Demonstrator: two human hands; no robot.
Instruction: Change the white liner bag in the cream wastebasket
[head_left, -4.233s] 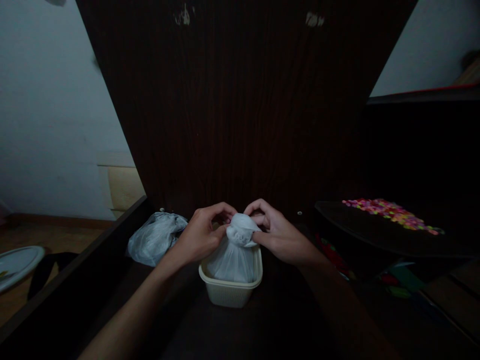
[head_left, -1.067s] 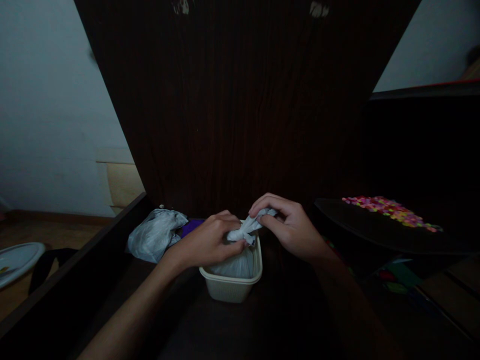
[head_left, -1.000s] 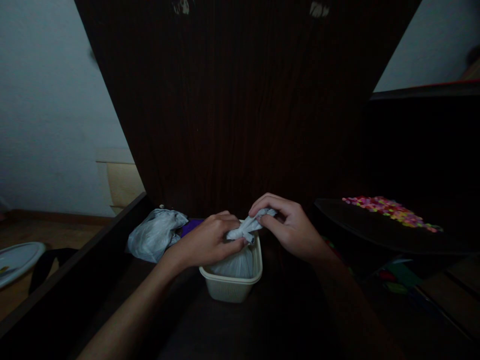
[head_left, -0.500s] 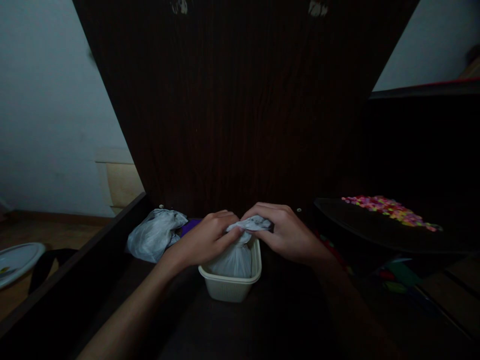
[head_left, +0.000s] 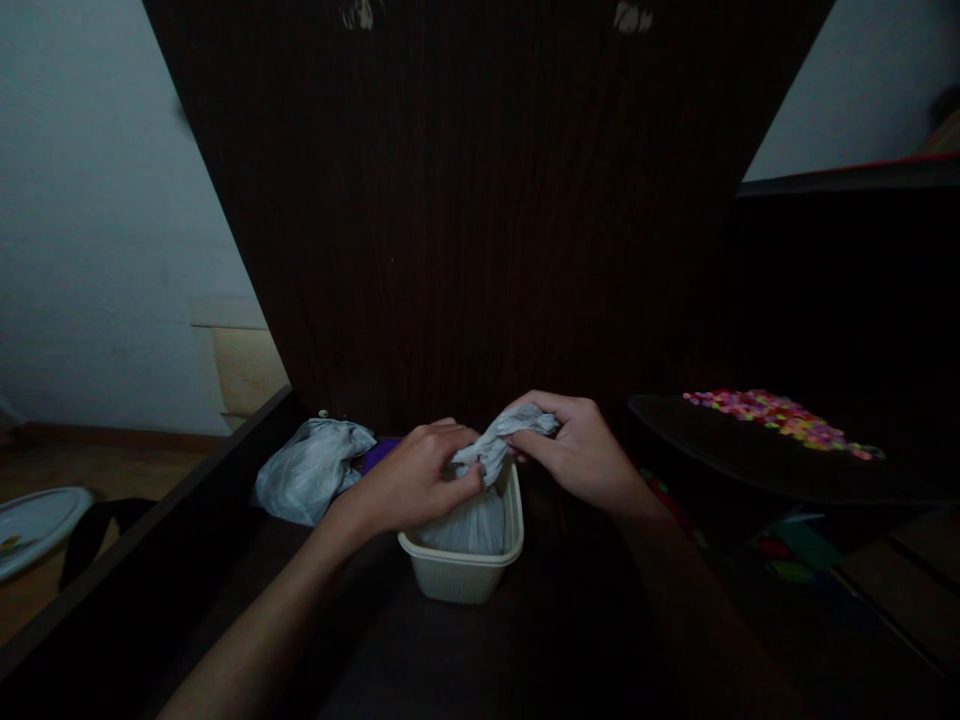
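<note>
white plastic bag [head_left: 472, 510] held at its neck by both hands, seated in a cream basket [head_left: 465, 572].

the twisted neck runs up and rightward from the left hand [head_left: 420, 480], closed around its base, to the right hand [head_left: 577, 455], pinched on its free end; both are equally near. a second bag [head_left: 311, 470] lies close on the left, a dark panel [head_left: 480, 220] rises just behind, and dark surface is open in front.

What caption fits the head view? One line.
Both hands, left hand and right hand, grip a white plastic bag in a cream basket.
</note>
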